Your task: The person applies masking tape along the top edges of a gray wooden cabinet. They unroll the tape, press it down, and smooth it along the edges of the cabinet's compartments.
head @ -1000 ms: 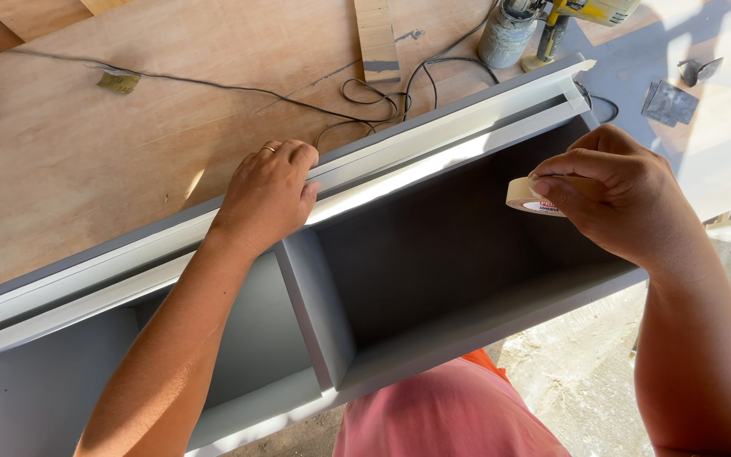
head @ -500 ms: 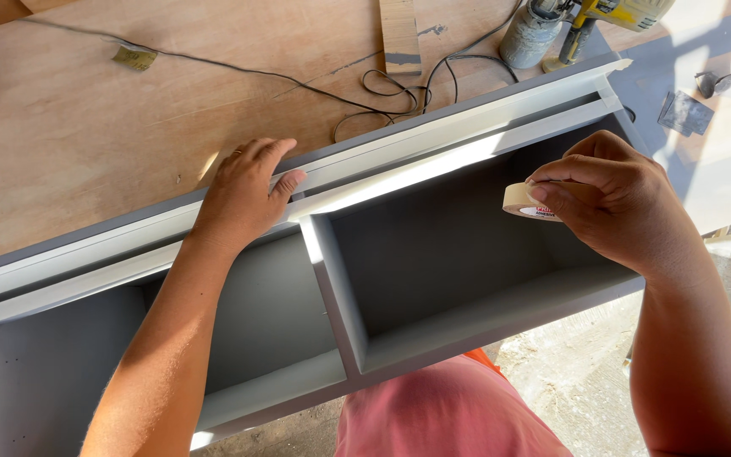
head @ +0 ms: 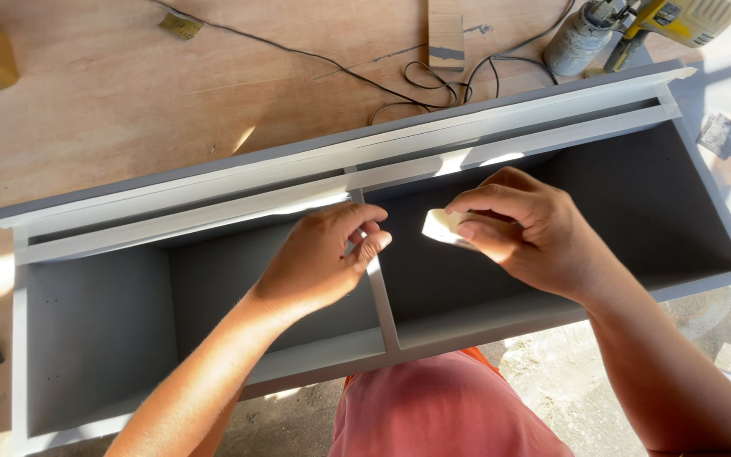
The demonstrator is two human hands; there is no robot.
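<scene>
Pinching a small pale roll of tape [head: 442, 227] in a clenched grip, the right hand [head: 522, 233] is hovering over the grey cabinet's [head: 95, 330] middle divider [head: 380, 292] while the left hand [head: 319, 262], fingertips closing, is reaching for the loose end, best pulled slowly and straight.

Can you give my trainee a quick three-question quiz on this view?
1. True or false: the right hand holds a roll of tape.
2. Which part of the grey cabinet lies under the left hand: (a) end panel, (b) centre divider?
3. What runs across the plywood beyond the cabinet?

Key: 1 true. 2 b. 3 a black cable.
</scene>
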